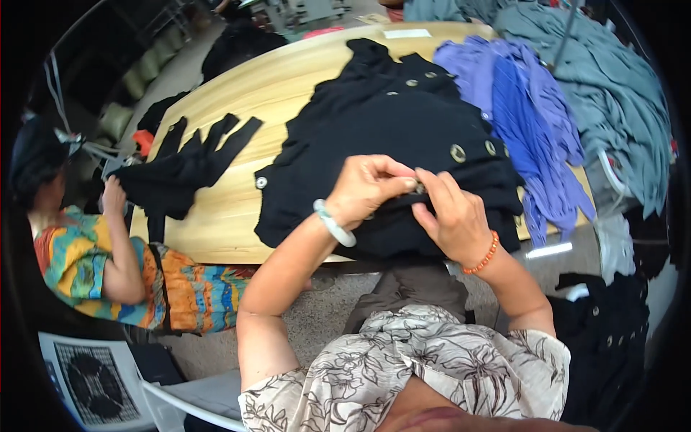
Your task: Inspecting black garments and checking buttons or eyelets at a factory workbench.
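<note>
Black garment heap (367, 137), soft knit by the look, spread on the bench (295, 83) straight ahead; main mass runs from 9 to 12 o'clock of the hands. One piece or stacked layers, can't tell. Left hand (363, 191) pinches a small round piece (419, 187) at the garment's near part, thumb to forefinger. Right hand (457, 219) meets it from 3 o'clock, fingertips at the piece, thumb held apart; can't tell if it grips.

Handling, judged: cloth limp, light per layer, heavier bunched; won't hold shape, not fragile. Round piece likely hard, small, easy to slip. Best hold: pinch the piece by its rim, other hand gripping cloth right beside it, not mid-panel, where it would sag.

Purple cloth (518, 108) at 2 o'clock; smaller black garment (176, 180) at 9 o'clock, a co-worker's hand (114, 196) on it.
</note>
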### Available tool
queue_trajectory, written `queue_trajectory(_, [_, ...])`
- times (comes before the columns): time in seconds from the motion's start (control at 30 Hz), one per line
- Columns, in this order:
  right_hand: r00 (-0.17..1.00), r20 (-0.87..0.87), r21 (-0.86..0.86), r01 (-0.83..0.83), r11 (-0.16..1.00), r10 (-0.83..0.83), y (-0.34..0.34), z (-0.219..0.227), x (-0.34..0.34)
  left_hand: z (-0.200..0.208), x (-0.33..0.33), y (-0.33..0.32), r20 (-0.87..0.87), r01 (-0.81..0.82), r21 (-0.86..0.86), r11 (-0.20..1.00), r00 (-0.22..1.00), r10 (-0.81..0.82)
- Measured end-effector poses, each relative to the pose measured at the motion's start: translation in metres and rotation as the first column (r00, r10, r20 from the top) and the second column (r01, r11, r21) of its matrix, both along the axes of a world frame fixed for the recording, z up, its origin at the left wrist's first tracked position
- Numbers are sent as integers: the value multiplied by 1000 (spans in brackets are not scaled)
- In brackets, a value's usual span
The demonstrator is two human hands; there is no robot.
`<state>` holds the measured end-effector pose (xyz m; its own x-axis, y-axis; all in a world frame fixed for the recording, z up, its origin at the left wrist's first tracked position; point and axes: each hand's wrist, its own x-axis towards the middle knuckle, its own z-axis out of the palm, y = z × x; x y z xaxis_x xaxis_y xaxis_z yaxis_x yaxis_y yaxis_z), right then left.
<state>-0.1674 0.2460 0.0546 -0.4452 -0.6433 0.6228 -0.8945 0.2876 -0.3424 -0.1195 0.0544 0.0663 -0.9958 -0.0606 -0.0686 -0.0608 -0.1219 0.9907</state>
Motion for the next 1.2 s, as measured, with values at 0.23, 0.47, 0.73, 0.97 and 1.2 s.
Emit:
queue_trajectory(0.23, [995,65,56,-74,996,70,4,-2,-16,2,19,2,-297,-33,-560,828,941,-163])
queue_trajectory(0.47, [968,186,129,-195,972,170,7,7,-24,-9,18,11,-416,-269,-669,692,908,-49])
queue_trajectory(0.73, [974,146,17,-177,984,173,11,-9,-21,-10,22,13,-386,-239,-688,685,920,-66])
queue_trajectory(0.97, [941,216,12,-269,963,260,14,-5,-29,-9,14,4,-366,-191,-722,665,921,-132])
queue_trajectory(1.2, [990,145,88,-14,996,2,49,-10,-46,-18,8,-5,-289,-258,-680,687,954,73])
